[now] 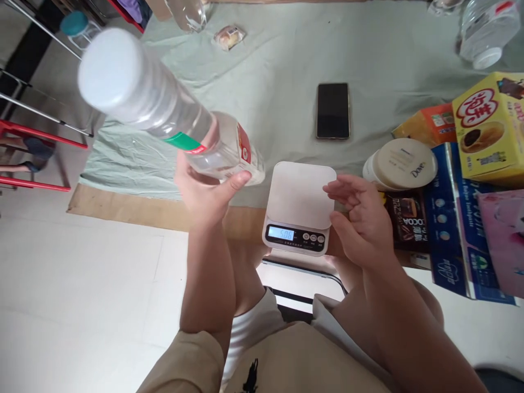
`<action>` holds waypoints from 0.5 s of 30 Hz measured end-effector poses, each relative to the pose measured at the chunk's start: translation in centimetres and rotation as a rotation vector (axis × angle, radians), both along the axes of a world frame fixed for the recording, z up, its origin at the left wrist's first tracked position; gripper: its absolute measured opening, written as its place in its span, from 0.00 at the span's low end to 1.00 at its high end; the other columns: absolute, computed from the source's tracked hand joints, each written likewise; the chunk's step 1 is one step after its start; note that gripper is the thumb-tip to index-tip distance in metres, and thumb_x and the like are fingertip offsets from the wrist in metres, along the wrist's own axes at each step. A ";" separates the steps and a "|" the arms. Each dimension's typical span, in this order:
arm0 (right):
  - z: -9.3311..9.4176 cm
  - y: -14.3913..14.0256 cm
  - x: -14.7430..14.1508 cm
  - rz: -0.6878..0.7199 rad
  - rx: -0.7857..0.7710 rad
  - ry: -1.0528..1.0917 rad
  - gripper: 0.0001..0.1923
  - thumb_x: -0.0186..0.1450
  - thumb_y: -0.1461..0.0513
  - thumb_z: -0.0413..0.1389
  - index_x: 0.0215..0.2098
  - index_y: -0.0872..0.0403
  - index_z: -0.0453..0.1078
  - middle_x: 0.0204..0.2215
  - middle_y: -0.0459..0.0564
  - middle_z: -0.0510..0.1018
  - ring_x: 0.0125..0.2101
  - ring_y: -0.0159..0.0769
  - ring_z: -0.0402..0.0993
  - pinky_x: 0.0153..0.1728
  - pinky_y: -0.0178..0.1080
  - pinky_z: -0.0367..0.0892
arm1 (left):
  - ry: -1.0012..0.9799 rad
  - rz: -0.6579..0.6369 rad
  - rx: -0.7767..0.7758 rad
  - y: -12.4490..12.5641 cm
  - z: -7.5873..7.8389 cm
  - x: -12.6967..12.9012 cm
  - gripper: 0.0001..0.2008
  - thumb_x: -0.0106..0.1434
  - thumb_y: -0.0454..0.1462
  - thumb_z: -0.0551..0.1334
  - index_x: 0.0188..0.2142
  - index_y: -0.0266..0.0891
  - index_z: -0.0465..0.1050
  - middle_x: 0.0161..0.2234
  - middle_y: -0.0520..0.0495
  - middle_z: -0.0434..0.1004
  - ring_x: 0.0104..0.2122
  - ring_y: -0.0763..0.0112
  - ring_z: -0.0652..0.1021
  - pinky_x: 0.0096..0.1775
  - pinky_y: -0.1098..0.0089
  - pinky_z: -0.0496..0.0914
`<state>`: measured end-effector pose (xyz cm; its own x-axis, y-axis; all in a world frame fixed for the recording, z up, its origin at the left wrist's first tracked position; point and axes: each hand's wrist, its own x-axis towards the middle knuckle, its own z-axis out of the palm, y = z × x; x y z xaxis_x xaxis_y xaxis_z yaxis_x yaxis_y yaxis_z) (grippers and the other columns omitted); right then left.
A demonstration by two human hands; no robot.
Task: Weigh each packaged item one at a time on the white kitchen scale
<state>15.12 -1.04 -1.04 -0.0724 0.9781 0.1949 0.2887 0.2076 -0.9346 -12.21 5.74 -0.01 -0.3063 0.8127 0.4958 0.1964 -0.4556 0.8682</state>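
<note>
My left hand (207, 194) grips a clear plastic water bottle (164, 112) near its base, with the white cap tilted up toward the camera. The bottle hangs in the air to the left of a small white kitchen scale (301, 191), whose lit display (280, 233) shows digits. The scale's platform is bare. Just right of the scale hovers my right hand (362, 215), holding nothing, its fingers loosely spread.
A black phone (333, 110) lies on the pale green cloth (278, 60) behind the scale. At the right are a white Dove jar (403, 164), a cocoa box (409, 221), a yellow snack box (489, 128) and blue boxes (454, 229). More bottles (487, 30) stand at the far edge.
</note>
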 end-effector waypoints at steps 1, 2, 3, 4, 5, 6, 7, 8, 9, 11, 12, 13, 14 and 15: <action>-0.1 0.0 -0.2 -0.009 -0.001 0.003 0.26 0.69 0.61 0.58 0.65 0.46 0.67 0.56 0.55 0.81 0.58 0.47 0.80 0.62 0.60 0.77 | 0.003 0.015 -0.010 0.3 -0.5 -0.9 0.40 0.40 0.62 0.83 0.47 0.50 0.75 0.44 0.46 0.82 0.51 0.49 0.84 0.55 0.46 0.81; -0.2 0.0 -0.3 -0.014 -0.006 0.005 0.25 0.69 0.61 0.59 0.64 0.46 0.68 0.55 0.55 0.81 0.57 0.47 0.80 0.62 0.60 0.77 | 0.015 0.016 -0.034 0.6 -1.0 -1.6 0.39 0.40 0.60 0.83 0.47 0.50 0.75 0.43 0.46 0.81 0.50 0.49 0.84 0.54 0.47 0.81; -0.2 0.0 -0.4 -0.019 -0.007 0.008 0.25 0.69 0.60 0.59 0.64 0.46 0.68 0.54 0.55 0.81 0.57 0.47 0.81 0.61 0.60 0.77 | 0.033 0.008 -0.068 0.8 -1.6 -2.1 0.39 0.40 0.59 0.84 0.47 0.49 0.75 0.42 0.46 0.81 0.48 0.50 0.84 0.52 0.49 0.81; -0.3 0.0 -0.5 -0.024 -0.005 0.011 0.25 0.69 0.60 0.59 0.64 0.46 0.68 0.53 0.55 0.81 0.56 0.47 0.81 0.61 0.61 0.77 | 0.053 -0.005 -0.104 0.9 -2.0 -2.5 0.40 0.40 0.58 0.84 0.48 0.48 0.76 0.42 0.46 0.80 0.47 0.51 0.84 0.50 0.50 0.81; -0.3 0.0 -0.6 -0.028 -0.004 0.014 0.25 0.69 0.60 0.60 0.64 0.45 0.69 0.53 0.54 0.82 0.55 0.47 0.81 0.61 0.61 0.77 | 0.073 -0.026 -0.141 0.9 -2.4 -2.8 0.40 0.40 0.58 0.84 0.49 0.47 0.77 0.43 0.46 0.80 0.46 0.52 0.84 0.49 0.51 0.81; -0.3 0.1 -0.7 -0.030 -0.003 0.018 0.24 0.69 0.60 0.60 0.63 0.45 0.69 0.53 0.53 0.82 0.55 0.47 0.81 0.60 0.61 0.77 | 0.090 -0.051 -0.172 0.9 -2.7 -2.9 0.40 0.40 0.57 0.84 0.49 0.46 0.78 0.43 0.45 0.81 0.45 0.52 0.83 0.49 0.52 0.81; -0.3 0.1 -0.7 -0.033 0.000 0.024 0.24 0.69 0.59 0.60 0.63 0.43 0.69 0.52 0.53 0.82 0.54 0.48 0.82 0.60 0.62 0.77 | 0.100 -0.072 -0.188 0.9 -2.9 -2.9 0.40 0.40 0.57 0.84 0.49 0.45 0.79 0.43 0.45 0.81 0.45 0.53 0.83 0.48 0.52 0.81; -0.3 0.1 -0.8 -0.037 0.001 0.030 0.23 0.70 0.58 0.60 0.63 0.42 0.70 0.52 0.52 0.82 0.54 0.48 0.82 0.60 0.62 0.77 | 0.103 -0.092 -0.193 0.9 -3.0 -2.8 0.39 0.40 0.56 0.84 0.49 0.44 0.79 0.43 0.45 0.81 0.45 0.53 0.83 0.48 0.53 0.81; -0.3 0.2 -0.9 -0.042 0.001 0.036 0.22 0.71 0.57 0.61 0.62 0.41 0.70 0.52 0.52 0.82 0.54 0.49 0.82 0.60 0.63 0.77 | 0.100 -0.107 -0.193 0.9 -3.0 -2.7 0.39 0.40 0.56 0.84 0.48 0.44 0.80 0.43 0.45 0.81 0.46 0.53 0.83 0.49 0.53 0.81; -0.3 0.2 -1.0 -0.046 -0.006 0.043 0.21 0.72 0.53 0.61 0.62 0.38 0.71 0.51 0.52 0.82 0.54 0.50 0.82 0.61 0.64 0.77 | 0.091 -0.117 -0.190 1.0 -2.9 -2.4 0.38 0.39 0.56 0.84 0.48 0.45 0.80 0.44 0.45 0.81 0.47 0.53 0.83 0.49 0.53 0.81; -0.3 0.2 -1.1 -0.047 -0.008 0.045 0.21 0.72 0.51 0.61 0.62 0.37 0.71 0.51 0.53 0.82 0.53 0.50 0.82 0.61 0.65 0.76 | 0.086 -0.115 -0.192 1.1 -2.9 -2.3 0.38 0.39 0.56 0.84 0.47 0.45 0.80 0.45 0.45 0.81 0.47 0.53 0.83 0.50 0.53 0.81; -0.2 0.2 -1.1 -0.047 -0.010 0.046 0.20 0.72 0.51 0.61 0.62 0.37 0.71 0.51 0.53 0.82 0.53 0.51 0.82 0.61 0.65 0.76 | 0.078 -0.114 -0.196 1.1 -2.9 -2.2 0.38 0.40 0.56 0.84 0.48 0.46 0.80 0.45 0.45 0.82 0.48 0.53 0.83 0.50 0.53 0.81; -0.2 0.2 -1.2 -0.046 -0.010 0.047 0.20 0.72 0.50 0.61 0.62 0.36 0.71 0.50 0.53 0.82 0.53 0.51 0.82 0.61 0.65 0.76 | 0.069 -0.113 -0.197 1.2 -2.9 -2.1 0.38 0.40 0.56 0.84 0.48 0.46 0.80 0.45 0.45 0.82 0.47 0.53 0.83 0.49 0.53 0.82; -0.2 0.2 -1.2 -0.048 -0.007 0.048 0.20 0.72 0.51 0.61 0.62 0.36 0.71 0.50 0.53 0.82 0.53 0.52 0.82 0.61 0.66 0.76 | 0.058 -0.111 -0.193 1.2 -3.0 -2.1 0.38 0.41 0.56 0.84 0.48 0.45 0.80 0.44 0.45 0.82 0.47 0.53 0.83 0.49 0.53 0.82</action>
<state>13.95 -0.88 -1.28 -0.0164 0.9815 0.1906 0.2528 0.1885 -0.9490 -14.33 6.94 -3.04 -0.1856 0.9213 0.3418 0.2064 -0.3035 0.9302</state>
